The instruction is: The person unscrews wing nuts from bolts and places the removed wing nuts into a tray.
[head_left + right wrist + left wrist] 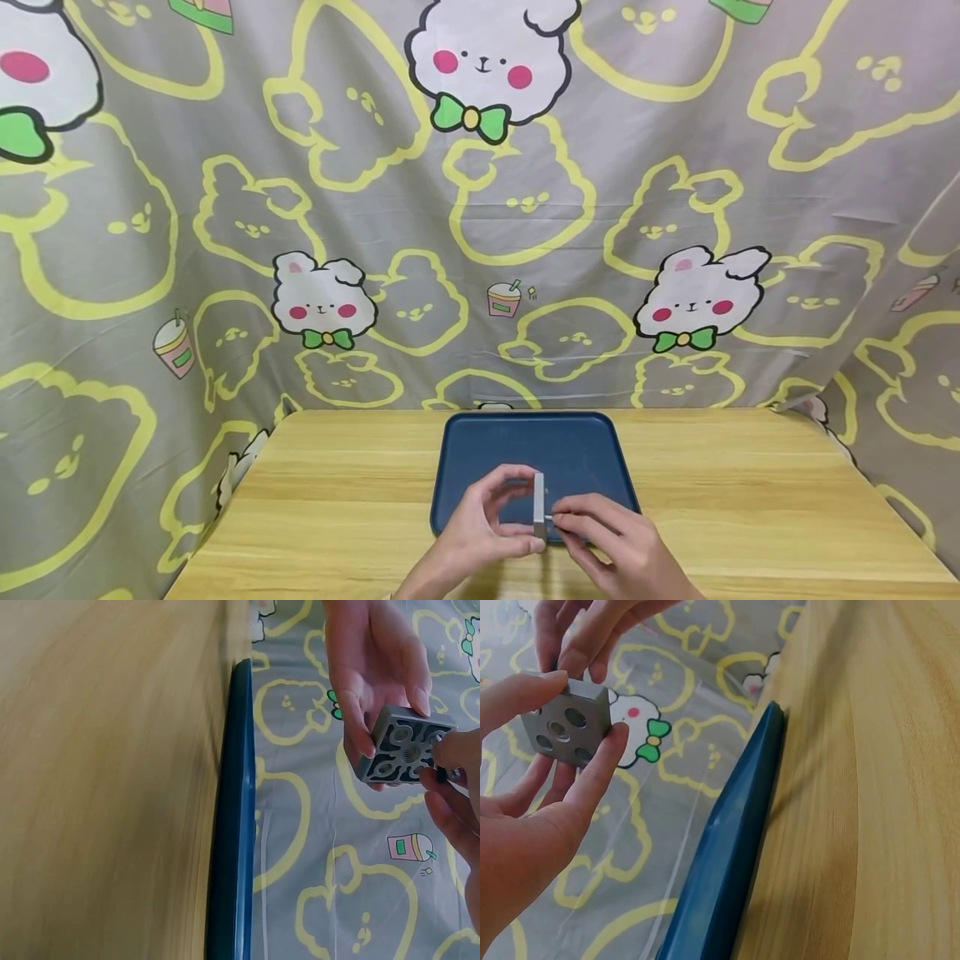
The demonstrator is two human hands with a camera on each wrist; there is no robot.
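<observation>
My left hand [480, 525] holds a square grey metal block [539, 506] upright by its edges, between thumb and fingers. In the left wrist view, the flat face of the block [568, 726] shows several round holes. Its ribbed back, with a central hole and round bosses, turns up in the right wrist view. On that ribbed side, my right hand [618, 533] pinches a small screw [453, 774] against the block near one corner. Fingertips cover most of the screw, so how deep it sits cannot be seen.
Beneath and behind the hands, a dark blue tray [525, 437] lies on the light wooden table [360, 492]. A grey cloth [480, 225] with rabbit prints hangs behind the table and along both sides.
</observation>
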